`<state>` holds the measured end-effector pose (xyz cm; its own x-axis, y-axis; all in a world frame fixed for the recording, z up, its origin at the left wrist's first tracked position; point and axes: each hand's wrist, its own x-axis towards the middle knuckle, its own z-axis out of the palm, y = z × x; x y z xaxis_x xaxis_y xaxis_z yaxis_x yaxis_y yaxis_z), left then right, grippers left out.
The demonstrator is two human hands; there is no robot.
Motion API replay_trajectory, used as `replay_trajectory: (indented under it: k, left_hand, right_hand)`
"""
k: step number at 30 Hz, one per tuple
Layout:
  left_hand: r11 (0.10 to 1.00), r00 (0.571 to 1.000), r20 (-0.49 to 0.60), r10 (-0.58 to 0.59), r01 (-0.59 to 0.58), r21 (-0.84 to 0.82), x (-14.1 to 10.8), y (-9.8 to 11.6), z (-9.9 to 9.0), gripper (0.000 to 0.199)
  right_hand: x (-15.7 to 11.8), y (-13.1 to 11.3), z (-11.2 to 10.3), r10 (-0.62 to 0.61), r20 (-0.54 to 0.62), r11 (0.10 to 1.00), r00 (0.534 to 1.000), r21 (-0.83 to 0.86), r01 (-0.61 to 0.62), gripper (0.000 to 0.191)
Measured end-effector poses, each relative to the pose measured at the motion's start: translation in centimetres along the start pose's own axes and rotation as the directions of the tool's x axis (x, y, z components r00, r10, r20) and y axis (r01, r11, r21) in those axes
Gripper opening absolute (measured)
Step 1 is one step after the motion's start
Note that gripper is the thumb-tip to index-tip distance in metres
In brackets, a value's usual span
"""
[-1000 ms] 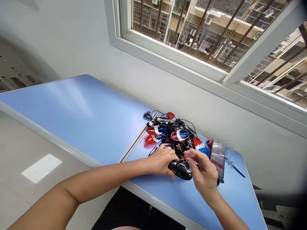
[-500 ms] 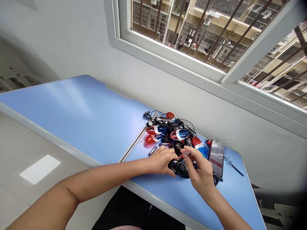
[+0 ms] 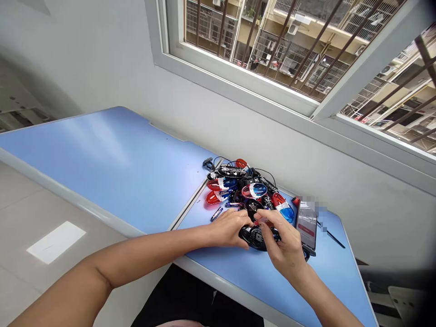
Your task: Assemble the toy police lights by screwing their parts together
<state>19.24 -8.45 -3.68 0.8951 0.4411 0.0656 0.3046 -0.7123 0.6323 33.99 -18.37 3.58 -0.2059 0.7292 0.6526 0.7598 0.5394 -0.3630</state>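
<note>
This looks like a small indoor workroom, though home or workshop is hard to tell: under the fingers lies a smooth blue counter, with a heap of red-and-blue plastic shells just beyond them and a propped phone to their right. Farther past the fingers stand a plain pale wall and a window with bars, facing caged balconies of flats.

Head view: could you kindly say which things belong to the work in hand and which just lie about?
Work, it seems: black housing, red-handled tool in the right hand, perhaps battery and red-blue shells.
Lying about, apparently: phone, thin black rod.
</note>
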Motion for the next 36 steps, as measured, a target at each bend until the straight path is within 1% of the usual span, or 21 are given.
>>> replay_trajectory:
  k: [4, 6, 9, 11, 14, 17, 20, 23, 25, 26, 28, 30, 31, 32, 34, 36]
  left_hand:
    - [1.000, 1.000, 0.004, -0.006, 0.006, 0.016, 0.0, 0.2, -0.2, 0.054]
    - [0.999, 1.000, 0.003, -0.011, 0.011, 0.031, 0.0, 0.1, -0.1, 0.052]
    - [0.999, 1.000, -0.002, -0.016, 0.016, 0.041, 0.0, 0.1, 0.0, 0.051]
    - [0.999, 1.000, -0.005, -0.019, 0.019, 0.037, 0.0, 0.1, 0.0, 0.053]
    - [1.000, 1.000, -0.015, -0.008, 0.009, 0.022, 0.0, 0.1, 0.0, 0.054]
    - [1.000, 1.000, -0.024, -0.001, 0.001, 0.003, 0.0, 0.0, 0.0, 0.053]
    - [1.000, 1.000, -0.024, -0.015, 0.015, -0.009, 0.0, -0.1, 0.1, 0.054]
    - [1.000, 0.999, -0.023, -0.026, 0.026, -0.001, 0.0, -0.3, 0.2, 0.051]
    - [1.000, 0.999, -0.022, -0.029, 0.029, 0.003, 0.0, -0.4, 0.4, 0.053]
    - [1.000, 0.999, -0.021, -0.030, 0.030, 0.004, 0.1, -0.4, 0.4, 0.056]
    - [1.000, 0.999, -0.020, -0.029, 0.029, 0.004, 0.0, -0.5, 0.5, 0.059]
    - [1.000, 0.999, -0.025, -0.023, 0.023, 0.004, 0.0, -0.5, 0.5, 0.059]
    - [1.000, 0.999, -0.027, -0.019, 0.019, 0.003, 0.0, -0.5, 0.5, 0.058]
    - [1.000, 0.999, -0.028, -0.017, 0.017, 0.002, 0.0, -0.5, 0.5, 0.057]
    - [1.000, 0.999, -0.026, -0.021, 0.021, 0.002, 0.0, -0.4, 0.3, 0.056]
    - [1.000, 0.999, -0.020, -0.029, 0.029, 0.004, 0.0, -0.3, 0.2, 0.053]
  right_hand:
    - [0.0, 0.2, 0.0, -0.005, -0.007, 0.999, 1.000, -0.038, 0.005, 0.044]
    - [-0.1, 0.4, -0.1, -0.017, -0.014, 0.995, 1.000, -0.101, 0.015, 0.042]
    - [0.0, 0.7, -0.1, -0.045, -0.069, 0.970, 0.997, -0.240, 0.027, 0.035]
    - [0.1, 0.6, -0.1, -0.055, -0.100, 0.962, 0.993, -0.272, 0.026, 0.033]
    - [0.2, 0.4, -0.1, -0.055, -0.082, 0.980, 0.995, -0.196, 0.038, 0.040]
    - [0.6, 0.5, -0.5, -0.055, -0.017, 0.996, 0.998, -0.067, 0.053, 0.044]
    - [1.1, 1.0, -1.4, -0.045, 0.066, 0.997, 0.997, 0.061, 0.041, 0.043]
    - [1.7, 1.6, -2.2, -0.023, 0.188, 0.986, 0.982, 0.168, -0.009, 0.042]
    - [1.8, 1.9, -2.2, 0.034, 0.247, 0.981, 0.968, 0.178, -0.080, 0.041]
    - [1.7, 2.0, -2.1, 0.081, 0.246, 0.981, 0.966, 0.152, -0.120, 0.040]
    - [1.3, 2.1, -1.4, 0.154, 0.167, 0.985, 0.974, 0.053, -0.165, 0.036]
    - [0.8, 2.2, -0.6, 0.164, 0.052, 0.984, 0.985, -0.081, -0.159, 0.033]
    - [0.5, 2.2, -0.2, 0.148, 0.013, 0.979, 0.989, -0.143, -0.145, 0.033]
    - [0.3, 2.2, 0.0, 0.126, -0.003, 0.974, 0.992, -0.189, -0.124, 0.034]
    - [0.0, 2.2, 0.2, 0.084, 0.022, 0.972, 0.996, -0.222, -0.077, 0.040]
    - [0.1, 2.1, 0.0, 0.038, 0.094, 0.983, 0.995, -0.183, -0.020, 0.047]
